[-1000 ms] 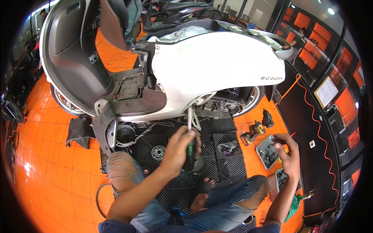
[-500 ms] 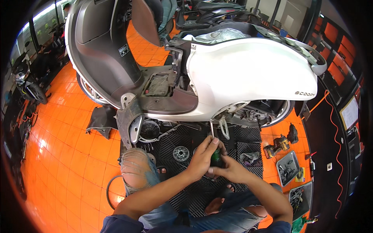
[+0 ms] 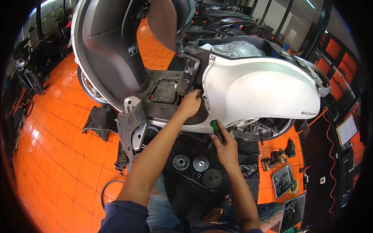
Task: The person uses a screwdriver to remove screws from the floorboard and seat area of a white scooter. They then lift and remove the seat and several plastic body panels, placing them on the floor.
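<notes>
A white scooter [image 3: 268, 87] stands side-on before me, its floorboard [image 3: 159, 110] uncovered around an open compartment. My right hand [image 3: 227, 149] is wrapped round the green and black handle of a screwdriver [image 3: 216, 130]. The shaft points up and to the left, with its tip near the front lower edge of the white side panel. Just above and left of it, my left hand [image 3: 190, 105] is closed at that panel's front edge, beside the dark inner frame. Its fingertips are partly hidden, and what they grip cannot be made out.
Round metal parts, including a silver disc [image 3: 201, 163] and a dark pulley [image 3: 212, 178], lie on a black ribbed mat [image 3: 186, 202]. To the right are a cordless drill [image 3: 275, 158] and a metal tray [image 3: 283, 181] of small parts. A dark plastic cover [image 3: 100, 122] lies left on orange tiles.
My hands were together on the screwdriver, lower down. The left has let go and reached up to the panel edge; the right has raised the screwdriver toward the panel. The view has shifted.
</notes>
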{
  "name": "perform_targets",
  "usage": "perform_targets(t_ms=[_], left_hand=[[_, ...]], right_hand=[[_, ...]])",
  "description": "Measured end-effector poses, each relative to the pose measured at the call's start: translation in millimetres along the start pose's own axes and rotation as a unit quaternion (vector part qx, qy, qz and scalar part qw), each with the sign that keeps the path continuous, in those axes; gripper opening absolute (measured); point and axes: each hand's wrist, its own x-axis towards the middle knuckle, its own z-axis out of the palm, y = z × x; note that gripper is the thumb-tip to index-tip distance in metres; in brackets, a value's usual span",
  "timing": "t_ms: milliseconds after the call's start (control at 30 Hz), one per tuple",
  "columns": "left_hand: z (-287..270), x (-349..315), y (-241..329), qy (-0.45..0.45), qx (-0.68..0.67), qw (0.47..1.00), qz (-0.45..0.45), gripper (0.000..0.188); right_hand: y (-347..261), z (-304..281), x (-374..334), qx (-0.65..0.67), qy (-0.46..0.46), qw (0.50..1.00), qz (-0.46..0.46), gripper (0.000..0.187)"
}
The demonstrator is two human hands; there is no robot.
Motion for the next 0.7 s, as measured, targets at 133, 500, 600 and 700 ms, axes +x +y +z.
perform_targets(t_ms=[133,500,600,700], left_hand=[[-2.8,1.7,1.4,-0.047,0.004,0.999,-0.008,0.038],[-6.7,5.8,-3.9,-0.013,0.05,0.997,0.059,0.029],[-5.2,6.2,-3.5,-0.016,0.034,0.998,0.053,0.029],[-3.5,7.0,-2.6,-0.018,0.025,0.998,0.054,0.028]], right_hand=[[-0.7,11.7,8.3,0.02,0.032,0.999,0.015,0.052],[5.0,32.6,10.2,0.094,0.049,0.994,0.026,0.052],[11.9,39.5,10.3,0.139,0.063,0.988,0.021,0.051],[31.9,49.9,12.6,0.115,0.099,0.988,-0.021,0.05]])
